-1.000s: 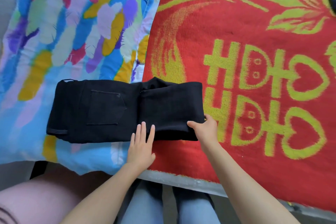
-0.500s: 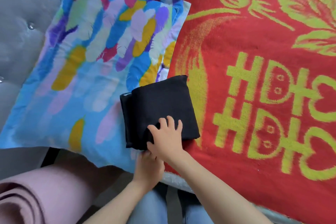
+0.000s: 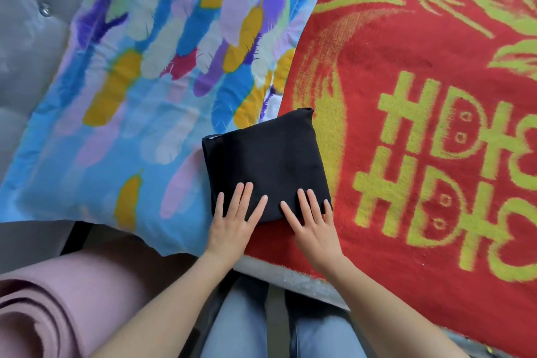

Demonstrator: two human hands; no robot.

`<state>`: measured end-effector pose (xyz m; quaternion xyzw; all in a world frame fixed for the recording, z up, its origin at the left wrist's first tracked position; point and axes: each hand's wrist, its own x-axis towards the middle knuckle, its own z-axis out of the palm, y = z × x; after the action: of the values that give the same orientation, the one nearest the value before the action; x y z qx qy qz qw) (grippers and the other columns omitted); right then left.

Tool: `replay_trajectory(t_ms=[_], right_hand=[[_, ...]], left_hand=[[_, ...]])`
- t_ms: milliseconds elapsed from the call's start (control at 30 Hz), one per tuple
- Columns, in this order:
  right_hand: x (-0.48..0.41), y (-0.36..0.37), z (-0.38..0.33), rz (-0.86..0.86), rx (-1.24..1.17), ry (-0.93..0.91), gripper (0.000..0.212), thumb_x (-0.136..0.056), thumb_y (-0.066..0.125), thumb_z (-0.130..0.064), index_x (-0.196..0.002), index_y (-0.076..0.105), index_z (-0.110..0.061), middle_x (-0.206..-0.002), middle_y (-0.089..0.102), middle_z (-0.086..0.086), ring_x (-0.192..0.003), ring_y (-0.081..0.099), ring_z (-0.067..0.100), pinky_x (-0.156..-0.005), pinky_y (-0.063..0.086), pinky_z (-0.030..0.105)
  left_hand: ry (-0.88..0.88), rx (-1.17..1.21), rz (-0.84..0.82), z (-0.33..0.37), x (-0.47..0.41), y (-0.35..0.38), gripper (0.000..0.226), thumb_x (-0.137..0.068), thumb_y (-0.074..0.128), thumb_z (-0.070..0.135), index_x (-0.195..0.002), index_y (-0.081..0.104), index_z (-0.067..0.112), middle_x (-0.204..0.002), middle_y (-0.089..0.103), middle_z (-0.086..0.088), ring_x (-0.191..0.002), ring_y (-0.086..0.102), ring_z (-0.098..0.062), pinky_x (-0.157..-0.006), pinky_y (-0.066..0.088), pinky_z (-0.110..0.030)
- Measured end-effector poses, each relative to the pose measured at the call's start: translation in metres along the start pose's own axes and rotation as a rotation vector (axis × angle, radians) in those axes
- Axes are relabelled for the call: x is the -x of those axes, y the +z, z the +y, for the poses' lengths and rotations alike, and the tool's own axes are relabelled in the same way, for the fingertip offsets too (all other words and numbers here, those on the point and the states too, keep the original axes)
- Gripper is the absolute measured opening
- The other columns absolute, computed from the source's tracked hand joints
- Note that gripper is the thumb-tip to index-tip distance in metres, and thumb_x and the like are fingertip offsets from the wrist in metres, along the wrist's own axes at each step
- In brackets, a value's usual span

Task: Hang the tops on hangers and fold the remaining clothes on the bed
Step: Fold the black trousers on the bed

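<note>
A pair of black trousers (image 3: pixel 264 157) lies folded into a compact square at the near edge of the bed, half on the colourful pillow and half on the red blanket. My left hand (image 3: pixel 234 219) lies flat with straight fingers on the square's near left part. My right hand (image 3: pixel 312 222) lies flat beside it on the near right part, fingers spread. Both hands press down on the fabric; neither grips it.
A multicoloured feather-print pillow (image 3: pixel 139 102) fills the left of the bed against a grey tufted headboard (image 3: pixel 32 46). A red blanket (image 3: pixel 421 131) with green motifs covers the right. A rolled pink mat (image 3: pixel 55 302) stands at the lower left by my legs.
The long folded trousers were doubled over from the left into a square. My right hand shifted right on the square, and my left hand came up from the near edge to lie flat beside it.
</note>
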<state>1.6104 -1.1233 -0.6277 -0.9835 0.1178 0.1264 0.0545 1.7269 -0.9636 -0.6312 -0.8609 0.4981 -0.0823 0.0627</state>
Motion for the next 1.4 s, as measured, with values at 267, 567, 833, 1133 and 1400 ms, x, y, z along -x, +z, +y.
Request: replay_trajectory(t_ms=[267, 567, 833, 1133, 1400], right_hand=[[-0.011, 0.029, -0.005, 0.125, 0.09, 0.02, 0.11, -0.045, 0.084, -0.006, -0.139, 0.03, -0.029, -0.143, 0.029, 0.019, -0.132, 0.029, 0.035, -0.097, 0.038, 0.059], [-0.009, 0.025, -0.007, 0.155, 0.08, 0.016, 0.118, -0.044, 0.09, -0.02, -0.143, 0.026, -0.029, -0.144, 0.028, 0.018, -0.134, 0.028, 0.035, -0.103, 0.025, 0.057], [0.0, -0.04, -0.016, 0.234, -0.107, 0.096, 0.121, -0.035, 0.094, -0.039, -0.138, 0.033, -0.022, -0.131, 0.05, 0.021, -0.125, 0.036, 0.033, -0.09, 0.046, 0.056], [0.047, -0.118, 0.004, 0.349, 0.004, -0.515, 0.076, -0.052, 0.083, -0.021, -0.119, 0.046, -0.018, -0.093, 0.063, 0.004, -0.085, 0.061, 0.028, -0.086, 0.036, 0.039], [0.121, -0.148, -0.071, 0.342, 0.02, -1.024, 0.068, -0.046, 0.081, -0.024, -0.105, 0.049, -0.016, -0.084, 0.061, 0.004, -0.078, 0.062, 0.026, -0.078, 0.043, 0.036]], left_hand=[[0.016, 0.036, -0.026, -0.017, -0.005, 0.023, 0.07, -0.075, 0.041, -0.01, -0.136, 0.037, 0.025, -0.139, 0.032, -0.019, -0.132, 0.023, -0.035, -0.087, 0.043, -0.063], [0.085, 0.135, 0.086, -0.028, -0.021, 0.011, 0.04, -0.094, 0.03, -0.005, -0.115, 0.051, 0.021, -0.115, 0.063, -0.024, -0.105, 0.061, -0.042, -0.065, 0.056, -0.048], [-0.137, 0.523, -0.272, -0.029, -0.039, -0.088, 0.076, -0.021, 0.096, 0.018, -0.094, 0.075, 0.017, -0.111, 0.066, -0.02, -0.101, 0.065, -0.036, -0.048, 0.057, -0.035], [-0.9, 0.865, -0.112, 0.039, 0.065, -0.199, 0.059, -0.078, 0.071, 0.007, -0.132, 0.052, 0.023, -0.147, 0.038, -0.003, -0.137, 0.032, -0.016, -0.107, 0.024, -0.022], [-1.279, 0.902, 0.007, 0.104, 0.205, -0.267, 0.061, -0.078, 0.069, 0.008, -0.133, 0.051, 0.026, -0.148, 0.036, 0.0, -0.135, 0.034, -0.016, -0.105, 0.025, -0.02]])
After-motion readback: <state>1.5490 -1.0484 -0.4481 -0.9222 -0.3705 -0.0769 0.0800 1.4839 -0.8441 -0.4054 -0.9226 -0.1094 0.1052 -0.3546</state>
